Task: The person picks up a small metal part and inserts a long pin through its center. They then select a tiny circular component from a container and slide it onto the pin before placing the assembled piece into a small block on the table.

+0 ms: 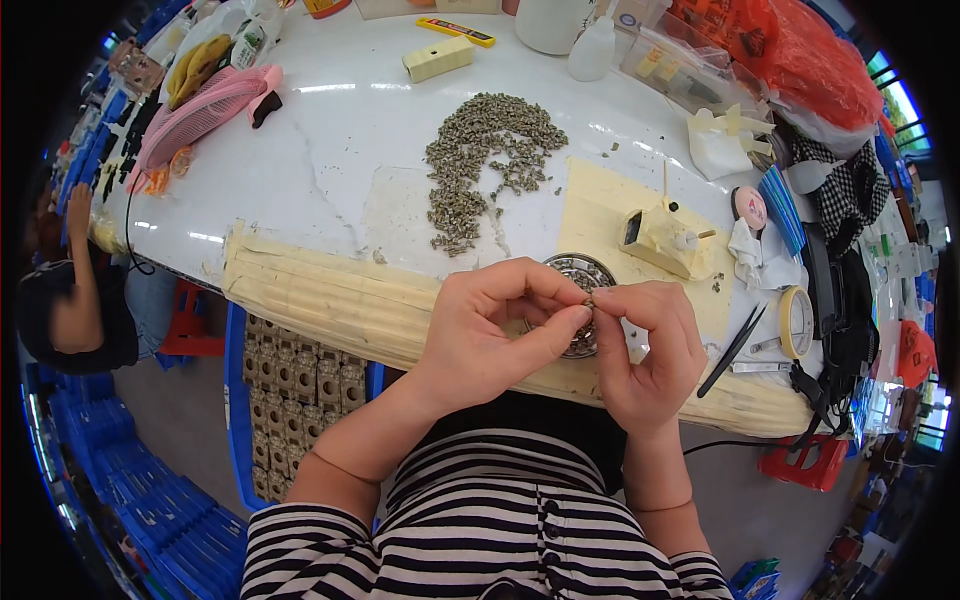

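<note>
both hands, left hand (480,335) and right hand (650,350), pinch one small metal part (589,299) between their fingers above a round dish (583,275) on the tabletop (340,170)

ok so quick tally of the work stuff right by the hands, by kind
hands: 2, left and right, pinching one small part between them
round dish of parts: 1
heap of loose grey parts: 1, too many to count
yellow taped jig: 1
black tweezers: 1
tape roll: 1
total: 8 counting the hands
</note>
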A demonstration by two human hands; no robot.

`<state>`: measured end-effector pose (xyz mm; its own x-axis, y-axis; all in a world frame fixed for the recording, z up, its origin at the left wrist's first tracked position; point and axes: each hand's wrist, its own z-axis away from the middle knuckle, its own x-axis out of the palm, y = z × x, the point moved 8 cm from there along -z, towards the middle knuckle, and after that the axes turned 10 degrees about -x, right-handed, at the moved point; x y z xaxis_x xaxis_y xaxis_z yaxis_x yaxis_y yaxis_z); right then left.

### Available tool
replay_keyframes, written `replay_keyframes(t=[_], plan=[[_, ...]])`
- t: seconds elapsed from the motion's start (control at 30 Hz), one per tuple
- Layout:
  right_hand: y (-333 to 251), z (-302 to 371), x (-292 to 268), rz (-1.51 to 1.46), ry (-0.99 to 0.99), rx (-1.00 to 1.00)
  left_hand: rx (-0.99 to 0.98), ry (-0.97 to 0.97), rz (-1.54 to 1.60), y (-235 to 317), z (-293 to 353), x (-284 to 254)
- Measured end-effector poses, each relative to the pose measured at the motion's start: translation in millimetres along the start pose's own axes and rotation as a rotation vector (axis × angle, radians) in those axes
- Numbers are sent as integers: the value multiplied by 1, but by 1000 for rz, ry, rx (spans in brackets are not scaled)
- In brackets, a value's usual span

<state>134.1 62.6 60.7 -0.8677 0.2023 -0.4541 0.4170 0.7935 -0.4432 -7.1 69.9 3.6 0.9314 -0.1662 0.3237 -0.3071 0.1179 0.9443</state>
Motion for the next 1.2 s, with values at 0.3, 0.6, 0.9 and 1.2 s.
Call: replay_keyframes(t=[0.3, 0.6, 0.9, 1.2], plan=[[-5, -2, 0, 19, 1, -38, 90, 86, -65, 4, 2, -4], [-7, -1, 0, 29, 1, -42, 123, 111, -129, 7, 5, -3], [-2, -1, -2, 8, 9, 11, 136, 116, -160, 7, 5, -3], [1, 0, -3, -10, 20, 32, 124, 96, -146, 6, 4, -2]])
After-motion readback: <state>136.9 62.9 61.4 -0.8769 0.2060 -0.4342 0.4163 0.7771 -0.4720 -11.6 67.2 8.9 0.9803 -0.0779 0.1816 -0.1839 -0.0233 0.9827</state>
